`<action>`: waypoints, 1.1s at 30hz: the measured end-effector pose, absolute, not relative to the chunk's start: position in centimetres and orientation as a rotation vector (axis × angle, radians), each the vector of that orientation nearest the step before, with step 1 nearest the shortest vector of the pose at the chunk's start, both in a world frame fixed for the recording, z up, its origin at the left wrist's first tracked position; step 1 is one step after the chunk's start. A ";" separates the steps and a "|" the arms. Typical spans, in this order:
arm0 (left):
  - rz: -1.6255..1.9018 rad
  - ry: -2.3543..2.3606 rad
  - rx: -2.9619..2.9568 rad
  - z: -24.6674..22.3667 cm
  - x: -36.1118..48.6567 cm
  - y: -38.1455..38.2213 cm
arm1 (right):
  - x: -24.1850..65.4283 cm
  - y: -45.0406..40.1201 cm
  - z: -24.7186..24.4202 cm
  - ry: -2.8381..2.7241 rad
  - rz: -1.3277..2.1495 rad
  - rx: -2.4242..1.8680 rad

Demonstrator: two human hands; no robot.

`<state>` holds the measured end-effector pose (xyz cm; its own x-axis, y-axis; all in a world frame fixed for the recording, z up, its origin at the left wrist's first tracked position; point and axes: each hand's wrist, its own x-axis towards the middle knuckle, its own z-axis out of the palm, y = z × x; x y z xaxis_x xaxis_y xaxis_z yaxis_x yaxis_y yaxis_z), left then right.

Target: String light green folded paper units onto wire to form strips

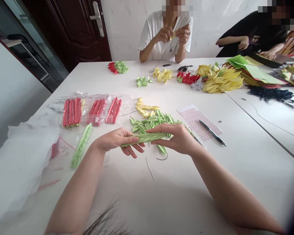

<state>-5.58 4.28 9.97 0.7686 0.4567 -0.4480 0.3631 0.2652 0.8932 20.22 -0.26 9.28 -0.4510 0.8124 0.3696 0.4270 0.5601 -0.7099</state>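
You've got the long green folded paper strip [144, 138] held up just over the table [259, 182], running across in front of you. Your left hand [116, 140] is closed around one end with the fingers curled under, and your right hand [175, 138] is wrapped over the other end, so neither one's spread wide. Right behind it sits a loose pile of green paper folds [149, 122], with yellow paper folds [144, 107] just past that. Off to your left, another green strip [80, 146] lies by bagged red paper bundles [72, 112]. To your right, a pen [212, 132] lies across a pink label sheet [198, 123]. Across the table, a co-worker's hands [164, 35] pinch a small yellow piece [172, 36].
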 end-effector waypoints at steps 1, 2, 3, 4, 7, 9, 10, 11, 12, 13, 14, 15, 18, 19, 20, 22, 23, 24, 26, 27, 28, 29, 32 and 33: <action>0.073 0.746 1.339 9.9 -5.5 4.3 | 20.3 -0.2 9.2 -2.076 0.688 -0.983; 0.073 0.744 1.340 9.9 -5.5 4.2 | 20.3 -0.2 9.1 -2.071 0.687 -0.978; 0.072 0.742 1.340 9.9 -5.5 4.2 | 20.4 -0.2 9.1 -2.070 0.692 -0.976; 0.074 0.738 1.341 9.9 -5.5 4.2 | 20.4 -0.2 9.2 -2.073 0.700 -0.987; 0.100 0.742 1.349 9.8 -5.5 4.3 | 20.4 -0.3 9.5 -2.109 0.732 -1.065; 0.127 0.751 1.364 9.9 -5.5 4.3 | 20.5 -0.3 9.8 -2.126 0.740 -1.093; 0.133 0.754 1.373 9.9 -5.6 4.4 | 20.5 -0.4 9.9 -2.127 0.736 -1.090; 0.131 0.754 1.383 10.0 -5.6 4.4 | 20.5 -0.4 10.0 -2.120 0.728 -1.074; 0.122 0.753 1.393 10.1 -5.6 4.3 | 20.5 -0.3 10.0 -2.110 0.719 -1.057; 0.108 0.751 1.402 10.2 -5.5 4.3 | 20.5 -0.3 10.0 -2.103 0.709 -1.045; 0.096 0.750 1.412 10.2 -5.4 4.3 | 20.4 -0.3 9.9 -2.101 0.699 -1.040; 0.088 0.749 1.420 10.3 -5.3 4.2 | 20.4 -0.3 9.9 -2.105 0.689 -1.037; 0.087 0.742 1.426 10.3 -4.8 3.9 | 20.0 -0.4 9.6 -2.149 0.716 -1.002; 0.088 0.733 1.419 10.1 -4.6 3.8 | 19.9 -0.4 9.4 -2.164 0.741 -0.978; 0.088 0.723 1.410 10.0 -4.5 3.7 | 19.7 -0.4 9.4 -2.178 0.769 -0.952; 0.081 0.711 1.390 9.7 -4.2 3.7 | 19.4 -0.5 9.3 -2.195 0.803 -0.954; 0.082 0.715 1.379 9.7 -4.2 3.7 | 19.4 -0.5 9.3 -2.201 0.807 -0.994; 0.089 0.721 1.368 9.6 -4.2 3.7 | 19.4 -0.5 9.4 -2.210 0.805 -1.050; 0.114 0.734 1.346 9.7 -4.3 3.8 | 19.5 -0.6 9.6 -2.223 0.766 -1.165; 0.126 0.736 1.337 9.7 -4.4 3.8 | 19.7 -0.6 9.7 -2.225 0.727 -1.200; 0.135 0.736 1.332 9.8 -4.5 3.9 | 19.9 -0.6 9.9 -2.224 0.682 -1.214; 0.136 0.735 1.329 9.9 -4.6 3.9 | 20.1 -0.6 10.0 -2.223 0.634 -1.216; 0.112 0.730 1.325 10.0 -4.7 4.0 | 20.8 -0.6 10.4 -2.239 0.556 -1.181; 0.100 0.720 1.327 9.9 -4.7 4.0 | 20.9 -0.6 10.6 -2.259 0.565 -1.156</action>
